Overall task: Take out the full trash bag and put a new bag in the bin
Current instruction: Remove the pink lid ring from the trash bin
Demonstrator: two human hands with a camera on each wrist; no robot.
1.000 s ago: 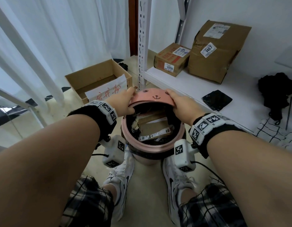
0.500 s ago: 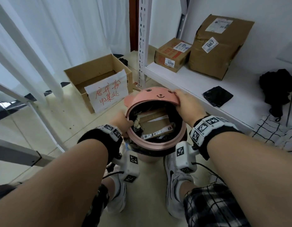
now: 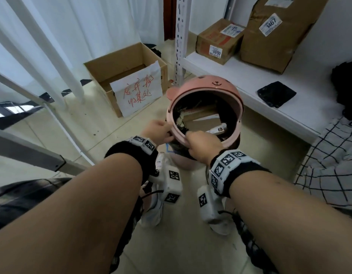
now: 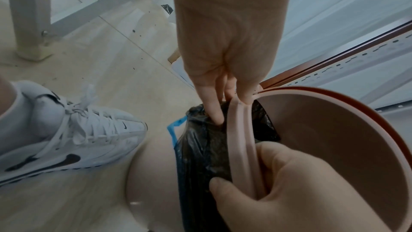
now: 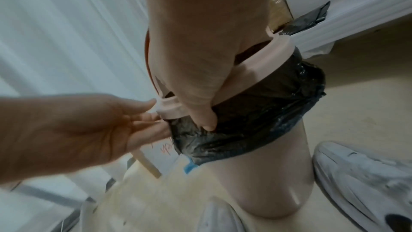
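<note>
A pink bin (image 3: 184, 163) stands on the floor between my shoes, its bear-face lid (image 3: 202, 86) tipped up and open. Inside the bin lies cardboard trash (image 3: 202, 119). A black bag (image 4: 200, 156) lines the bin and folds out under a pink rim ring (image 3: 239, 123). My left hand (image 3: 165, 131) pinches the ring at its left side, fingers tucked onto the bag fold (image 5: 256, 112) beneath it. My right hand (image 3: 199, 141) grips the near rim, fingers curled over the ring and thumb pressing the bag outside. A folded black plastic sheet (image 3: 277, 93) lies on the shelf.
An open cardboard box with a paper sign (image 3: 131, 76) sits on the floor to the left. The white shelf (image 3: 250, 80) at the right carries two taped parcels (image 3: 218, 38); its perforated post (image 3: 180, 36) rises just behind the bin. Checked fabric (image 3: 329, 165) hangs at the right.
Both hands have left the lid, which stays open. The left hand dropped to the left rim first, then the right hand came down to grip the near rim.
</note>
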